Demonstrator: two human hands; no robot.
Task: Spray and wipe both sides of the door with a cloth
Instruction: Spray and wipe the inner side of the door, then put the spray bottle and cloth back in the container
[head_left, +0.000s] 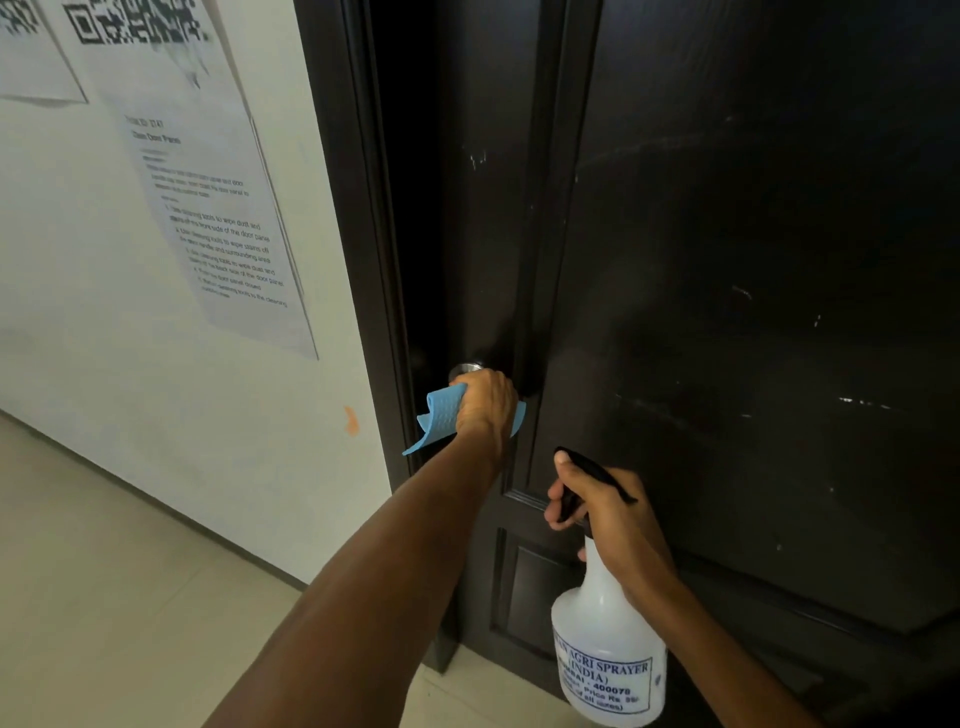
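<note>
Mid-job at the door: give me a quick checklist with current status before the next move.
1. Cloth held: ok, the left hand grips it against the door knob.
2. Spray bottle held: ok, the right hand grips its neck, fingers at the trigger.
3. Liquid in the bottle: cannot tell, the body is cloudy.
4. This face of the door clean: not ok, pale marks show on the panel.
5. Door latched or ajar: cannot tell, the edge is too dark.
6. Other side wiped: cannot tell, it is out of view.
</note>
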